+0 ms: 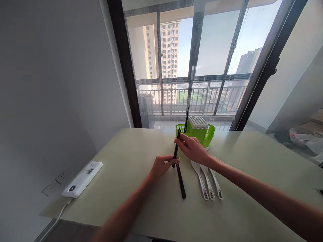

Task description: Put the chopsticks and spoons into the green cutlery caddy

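Note:
Both my hands grip one set of black chopsticks [176, 148], raised above the table and tilted a little. My left hand [161, 166] is closed around the lower end, and my right hand [190, 146] pinches it near the upper end. Beneath them, more black chopsticks [181, 181] lie on the table. Beside these, three white spoons [207, 183] rest with their handles toward me, their heads partly hidden by my right forearm. Just behind my right hand stands a green utensil holder [198, 134] with a white slotted top; a dark chopstick [186, 121] stands upright in it.
A white power strip [82, 179] with a cable lies at the table's left edge, near the grey wall. The pale table [136, 148] reaches toward a large glass door [191, 60] in a dark frame. Bags [308, 139] lie on the floor at right.

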The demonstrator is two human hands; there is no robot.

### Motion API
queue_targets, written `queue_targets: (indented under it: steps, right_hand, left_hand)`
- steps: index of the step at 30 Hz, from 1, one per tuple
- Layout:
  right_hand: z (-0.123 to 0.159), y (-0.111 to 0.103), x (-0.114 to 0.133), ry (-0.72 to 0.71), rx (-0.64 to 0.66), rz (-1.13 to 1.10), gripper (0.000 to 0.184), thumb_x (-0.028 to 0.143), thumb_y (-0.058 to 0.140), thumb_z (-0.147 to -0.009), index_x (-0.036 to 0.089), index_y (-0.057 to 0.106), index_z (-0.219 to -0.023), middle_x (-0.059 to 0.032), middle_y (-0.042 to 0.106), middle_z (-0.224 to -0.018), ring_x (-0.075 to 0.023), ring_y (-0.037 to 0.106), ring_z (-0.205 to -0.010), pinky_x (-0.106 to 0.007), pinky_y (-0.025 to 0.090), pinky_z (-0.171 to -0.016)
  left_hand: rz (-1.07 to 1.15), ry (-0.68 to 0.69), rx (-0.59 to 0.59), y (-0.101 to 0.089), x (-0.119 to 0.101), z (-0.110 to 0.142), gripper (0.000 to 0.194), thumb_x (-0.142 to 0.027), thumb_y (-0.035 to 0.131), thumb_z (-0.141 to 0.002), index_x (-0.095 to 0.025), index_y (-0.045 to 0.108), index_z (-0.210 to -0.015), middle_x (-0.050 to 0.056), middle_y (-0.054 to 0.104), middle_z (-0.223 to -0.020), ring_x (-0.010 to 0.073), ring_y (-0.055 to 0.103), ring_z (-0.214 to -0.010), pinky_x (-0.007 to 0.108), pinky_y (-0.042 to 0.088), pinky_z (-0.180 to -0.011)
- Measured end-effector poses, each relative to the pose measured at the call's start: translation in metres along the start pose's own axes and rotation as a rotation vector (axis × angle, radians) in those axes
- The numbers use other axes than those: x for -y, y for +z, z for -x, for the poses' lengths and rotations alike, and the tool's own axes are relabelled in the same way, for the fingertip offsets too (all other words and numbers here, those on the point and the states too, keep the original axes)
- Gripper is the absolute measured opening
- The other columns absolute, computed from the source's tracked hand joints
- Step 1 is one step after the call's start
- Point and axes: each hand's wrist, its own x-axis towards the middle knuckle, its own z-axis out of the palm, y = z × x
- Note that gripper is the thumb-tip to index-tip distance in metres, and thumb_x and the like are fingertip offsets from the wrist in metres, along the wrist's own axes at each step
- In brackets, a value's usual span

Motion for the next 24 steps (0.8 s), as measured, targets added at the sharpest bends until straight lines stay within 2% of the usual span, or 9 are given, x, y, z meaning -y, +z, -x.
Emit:
queue_targets:
  steps: [7,11,16,21,24]
  right_hand:
    - [0.003,0.005,-0.005,-0.029,0.018,0.023,0.033,0.046,0.040,-0.101,0.025,0.038,-0.076,0.0050,0.047,-0.061,-0.0118,0.037,-0.051,-0.024,0.027,-0.053]
    - [0.001,-0.001,-0.004,-0.018,0.006,0.020,0.031,0.047,0.041,-0.100,0.025,0.042,-0.079,0.0051,0.049,-0.061,-0.0116,0.040,-0.050,-0.024,0.028,-0.051]
    - [-0.004,-0.011,0.001,0.020,-0.051,-0.015,0.038,0.054,0.040,-0.100,0.025,0.038,-0.074,0.0060,0.049,-0.056,-0.0110,0.042,-0.047,-0.024,0.032,-0.051]
    - [-0.011,-0.021,0.006,0.044,-0.066,-0.029,0.041,0.058,0.040,-0.098,0.025,0.041,-0.073,0.0043,0.053,-0.056,-0.0125,0.051,-0.048,-0.024,0.037,-0.051]
    - [-0.019,-0.034,0.009,0.067,-0.134,-0.040,0.041,0.059,0.043,-0.098,0.025,0.047,-0.075,0.0050,0.053,-0.052,-0.0129,0.054,-0.046,-0.025,0.039,-0.052]
  left_hand:
    - [-0.061,0.009,0.019,-0.005,0.006,-0.002,0.035,-0.053,0.068,-0.083,-0.026,0.081,-0.101,0.001,0.080,-0.099,0.0255,0.072,-0.096,0.035,0.053,-0.093]
    - [-0.052,-0.031,0.069,-0.006,0.010,-0.003,0.033,-0.052,0.069,-0.082,-0.026,0.082,-0.098,0.000,0.080,-0.096,0.0239,0.073,-0.091,0.032,0.054,-0.089]
    - [-0.007,-0.085,0.106,-0.005,0.016,-0.003,0.036,-0.052,0.070,-0.080,-0.023,0.081,-0.099,0.002,0.080,-0.096,0.0239,0.073,-0.087,0.033,0.056,-0.084]
    - [-0.076,-0.023,0.060,-0.004,0.010,-0.002,0.032,-0.051,0.067,-0.083,-0.026,0.080,-0.098,0.001,0.079,-0.099,0.0232,0.071,-0.090,0.035,0.054,-0.086]
    - [-0.052,0.026,-0.027,-0.003,0.006,-0.004,0.038,-0.052,0.062,-0.088,-0.025,0.074,-0.111,0.005,0.076,-0.111,0.0227,0.069,-0.099,0.035,0.051,-0.089]
